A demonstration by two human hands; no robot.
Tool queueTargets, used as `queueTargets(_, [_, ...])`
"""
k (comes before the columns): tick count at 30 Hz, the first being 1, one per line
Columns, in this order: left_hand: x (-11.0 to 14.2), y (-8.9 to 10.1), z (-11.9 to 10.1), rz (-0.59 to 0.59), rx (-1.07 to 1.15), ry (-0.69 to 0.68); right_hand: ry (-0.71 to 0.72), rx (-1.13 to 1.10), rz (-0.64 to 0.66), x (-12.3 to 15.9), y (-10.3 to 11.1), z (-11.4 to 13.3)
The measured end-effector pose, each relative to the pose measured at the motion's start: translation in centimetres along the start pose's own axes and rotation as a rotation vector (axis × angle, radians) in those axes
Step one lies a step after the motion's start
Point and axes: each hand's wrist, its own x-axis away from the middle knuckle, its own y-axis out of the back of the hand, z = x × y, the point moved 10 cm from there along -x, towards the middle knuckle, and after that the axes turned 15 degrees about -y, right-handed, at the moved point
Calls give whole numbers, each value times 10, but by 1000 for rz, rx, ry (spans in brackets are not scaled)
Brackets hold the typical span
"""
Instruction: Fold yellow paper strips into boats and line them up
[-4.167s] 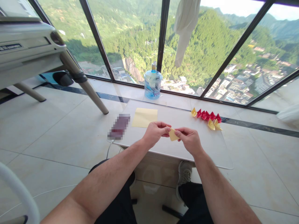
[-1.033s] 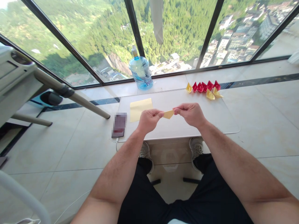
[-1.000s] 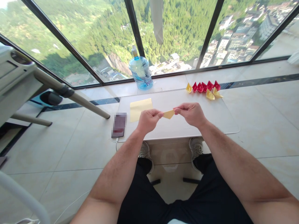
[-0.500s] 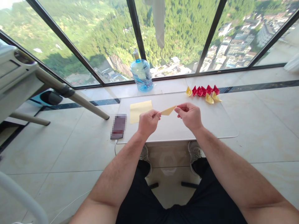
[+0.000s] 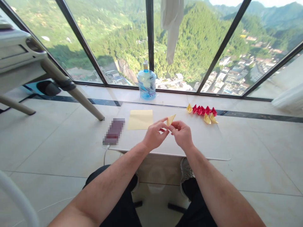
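A small folded piece of yellow paper (image 5: 171,119), pointed at its upper right, is held up above the low white table (image 5: 201,142). My left hand (image 5: 154,135) grips its lower left side, fingers bent around it. From the right, my right hand (image 5: 182,134) pinches its lower edge, and the fingertips of both hands almost meet. A flat yellow sheet of paper (image 5: 140,119) lies on the table left of my hands. At the table's far right, several red folded paper boats (image 5: 204,110) stand in a row with yellow paper boats (image 5: 207,119) beside them.
A phone (image 5: 114,132) with a white cable lies at the table's left edge. Behind the table a blue water jug (image 5: 146,84) stands by the window. A metal-legged frame (image 5: 78,94) rises at the left. My shoe (image 5: 187,170) is below the table's front edge.
My hands have come together around the folded yellow paper, which is now turned upward instead of stretched between them. The head view has tilted up and shifted.
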Motion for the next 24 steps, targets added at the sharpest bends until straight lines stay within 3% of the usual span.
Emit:
queueTargets(10, [0,2,12,49,36,118,8,117,90,1,-9,4])
queueTargets(18, [0,-5,28,8,299,245,-45,60,139,-10,-10,2])
queueTargets(24, [4,-4,30,-34,165,273,85,273,-32,-4,-8,9])
